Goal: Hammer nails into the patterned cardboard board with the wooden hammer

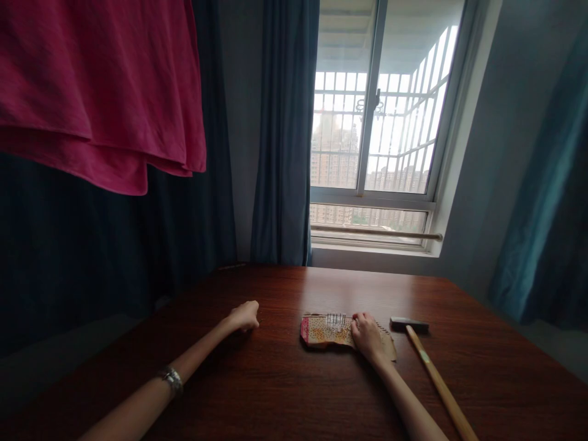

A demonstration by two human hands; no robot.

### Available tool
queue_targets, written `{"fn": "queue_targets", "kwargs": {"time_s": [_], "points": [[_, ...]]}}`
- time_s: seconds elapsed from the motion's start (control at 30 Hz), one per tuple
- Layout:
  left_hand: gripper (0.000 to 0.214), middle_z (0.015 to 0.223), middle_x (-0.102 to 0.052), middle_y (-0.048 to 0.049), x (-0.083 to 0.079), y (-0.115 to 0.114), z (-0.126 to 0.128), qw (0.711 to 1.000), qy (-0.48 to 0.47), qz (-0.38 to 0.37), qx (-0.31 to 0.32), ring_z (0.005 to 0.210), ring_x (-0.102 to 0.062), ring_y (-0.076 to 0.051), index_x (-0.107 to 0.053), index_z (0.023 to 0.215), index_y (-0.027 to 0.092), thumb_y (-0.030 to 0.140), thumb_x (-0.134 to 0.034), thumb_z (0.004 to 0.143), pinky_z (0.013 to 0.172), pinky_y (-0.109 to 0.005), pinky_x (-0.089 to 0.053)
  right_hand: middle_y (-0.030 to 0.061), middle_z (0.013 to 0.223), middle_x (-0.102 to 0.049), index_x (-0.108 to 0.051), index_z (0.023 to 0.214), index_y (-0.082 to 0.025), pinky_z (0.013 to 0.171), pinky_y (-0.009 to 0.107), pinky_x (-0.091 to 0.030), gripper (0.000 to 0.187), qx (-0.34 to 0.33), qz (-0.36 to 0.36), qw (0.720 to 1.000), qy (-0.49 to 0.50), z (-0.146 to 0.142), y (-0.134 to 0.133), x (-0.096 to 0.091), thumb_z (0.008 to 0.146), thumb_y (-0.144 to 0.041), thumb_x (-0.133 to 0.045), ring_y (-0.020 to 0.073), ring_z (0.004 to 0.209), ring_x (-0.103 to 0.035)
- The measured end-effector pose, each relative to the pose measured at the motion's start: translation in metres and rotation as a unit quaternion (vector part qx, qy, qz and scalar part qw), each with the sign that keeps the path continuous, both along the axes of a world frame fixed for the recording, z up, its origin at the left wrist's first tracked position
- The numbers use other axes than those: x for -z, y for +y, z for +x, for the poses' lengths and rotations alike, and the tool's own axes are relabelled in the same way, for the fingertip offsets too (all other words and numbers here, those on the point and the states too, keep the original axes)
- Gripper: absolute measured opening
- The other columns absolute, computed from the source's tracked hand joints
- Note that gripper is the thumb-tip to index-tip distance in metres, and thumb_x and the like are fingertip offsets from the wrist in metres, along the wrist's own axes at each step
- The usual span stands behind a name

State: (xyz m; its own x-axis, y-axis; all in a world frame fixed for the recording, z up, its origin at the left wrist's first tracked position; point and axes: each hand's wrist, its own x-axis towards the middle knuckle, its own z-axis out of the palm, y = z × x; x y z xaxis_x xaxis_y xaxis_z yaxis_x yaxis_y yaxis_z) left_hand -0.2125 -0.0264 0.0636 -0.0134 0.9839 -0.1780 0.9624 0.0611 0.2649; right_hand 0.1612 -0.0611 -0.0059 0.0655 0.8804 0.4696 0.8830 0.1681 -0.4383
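I'm counting one flat, yellow-and-pink patterned piece (339, 335) with about six thin, dark, upright pins (336, 319), lying at five o'clock on the brown wooden worktop (275, 392). One wooden-handled metal hammer (424, 356) is lying at its three o'clock. At its nine o'clock, the left hand (245, 316) is forming a fist, contents hidden; the right hand (366, 334) is resting on the piece, fingers bent, grip unclear.

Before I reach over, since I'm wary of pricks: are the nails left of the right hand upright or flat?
Upright: the nails rise in a row from the patterned piece.
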Motion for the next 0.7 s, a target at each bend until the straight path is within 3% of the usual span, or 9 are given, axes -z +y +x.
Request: {"fn": "queue_targets", "kwargs": {"time_s": [0.13, 0.27, 0.37, 0.47, 0.57, 0.7], "points": [[0.007, 0.049, -0.059, -0.0033, -0.002, 0.002, 0.004, 0.989, -0.135, -0.038, 0.040, 0.048, -0.057, -0.018, -0.054, 0.046, 0.014, 0.017, -0.056, 0.052, 0.047, -0.025, -0.041, 0.0092, 0.091, -0.061, -0.061, 0.092, -0.017, 0.083, 0.028, -0.038, 0.024, 0.003, 0.013, 1.000, 0.015, 0.000, -0.002, -0.004, 0.077, -0.022, -0.043, 0.0215, 0.091, -0.056], [0.012, 0.049, -0.060, -0.0032, -0.015, -0.001, 0.028, 0.954, -0.271, -0.071, 0.109, 0.052, -0.058, -0.016, -0.061, 0.051, 0.012, 0.022, -0.057, 0.056, 0.050, -0.023, -0.041, 0.0095, 0.098, -0.058, -0.058, 0.099, -0.017, 0.086, 0.031, -0.038, 0.028, 0.005, 0.056, 0.998, 0.038, 0.001, -0.011, -0.017, 0.077, -0.020, -0.041, 0.0225, 0.096, -0.053], [0.019, 0.057, -0.063, -0.0036, -0.023, -0.008, 0.057, 0.903, -0.395, -0.008, 0.169, 0.056, -0.058, -0.015, -0.065, 0.064, 0.012, 0.030, -0.059, 0.061, 0.054, -0.023, -0.042, 0.0070, 0.089, -0.057, -0.059, 0.087, -0.019, 0.080, 0.031, -0.042, 0.021, -0.047, 0.108, 0.989, 0.090, -0.002, -0.022, -0.032, 0.076, -0.018, -0.041, 0.0204, 0.087, -0.055], [0.025, 0.059, -0.063, -0.0037, -0.020, -0.017, 0.091, 0.845, -0.498, 0.069, 0.180, 0.055, -0.056, -0.013, -0.064, 0.068, 0.011, 0.035, -0.060, 0.065, 0.055, -0.023, -0.042, 0.0034, 0.078, -0.055, -0.057, 0.077, -0.020, 0.066, 0.025, -0.046, 0.015, -0.131, 0.112, 0.974, 0.150, -0.014, -0.032, -0.043, 0.076, -0.017, -0.043, 0.0159, 0.072, -0.056], [0.027, 0.059, -0.062, -0.0040, -0.010, -0.027, 0.124, 0.824, -0.530, 0.074, 0.187, 0.054, -0.055, -0.012, -0.064, 0.068, 0.009, 0.037, -0.063, 0.064, 0.054, -0.023, -0.042, 0.0028, 0.076, -0.056, -0.059, 0.079, -0.019, 0.053, 0.022, -0.045, 0.015, -0.181, 0.091, 0.956, 0.213, -0.029, -0.041, -0.049, 0.077, -0.018, -0.045, 0.0146, 0.067, -0.056], [0.030, 0.060, -0.063, -0.0048, 0.001, -0.038, 0.158, 0.826, -0.527, 0.081, 0.185, 0.055, -0.056, -0.014, -0.065, 0.070, 0.009, 0.039, -0.064, 0.064, 0.054, -0.023, -0.042, 0.0036, 0.073, -0.061, -0.063, 0.086, -0.018, 0.050, 0.022, -0.045, 0.020, -0.228, 0.019, 0.924, 0.306, -0.041, -0.046, -0.054, 0.081, -0.031, -0.048, 0.0153, 0.064, -0.058]]}}
